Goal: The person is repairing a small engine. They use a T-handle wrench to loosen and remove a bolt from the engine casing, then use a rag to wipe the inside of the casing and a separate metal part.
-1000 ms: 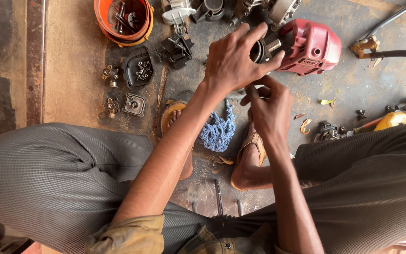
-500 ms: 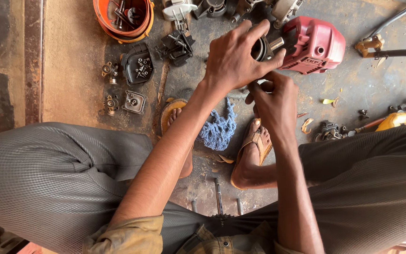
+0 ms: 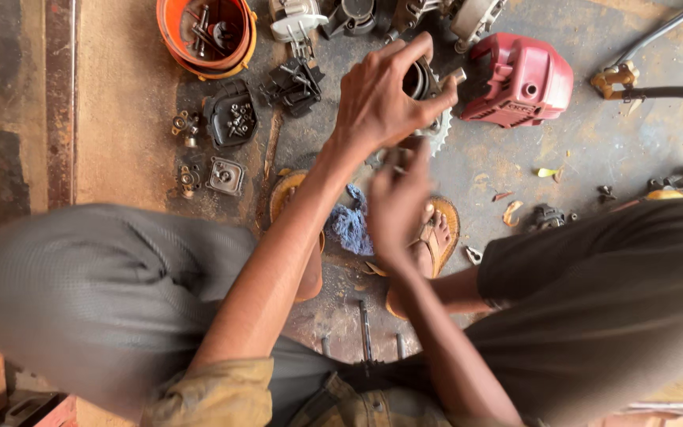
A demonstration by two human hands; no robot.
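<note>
1. Engine part [image 3: 430, 87], a dark metal piece with a round opening and a toothed sprocket edge, is held above the stained concrete floor [image 3: 594, 158], just left of a red engine cover [image 3: 519, 79].
2. Left hand [image 3: 381, 99] is closed around the engine part from above, fingers curled over its top and thumb against its side.
3. Right hand [image 3: 397, 202] sits just below it, fingers pinched at the part's underside; whatever small item it grips is blurred and cannot be made out.
4. Blue rag [image 3: 351, 225] lies on the floor beneath the forearms, between the person's two sandalled feet [image 3: 436, 237].
5. Orange bowl [image 3: 207, 35] holding bolts and small tools stands at the upper left.
6. Black tray [image 3: 231, 119] with screws lies below the bowl, and small carburettor pieces [image 3: 224, 175] lie near it.
7. More grey engine housings [image 3: 341, 16] lie along the top edge.
8. Long metal lever with a black grip [image 3: 650, 87] lies at the upper right, well apart from the hands.
9. Grey trousers [image 3: 96, 300] cover both knees at either side.
</note>
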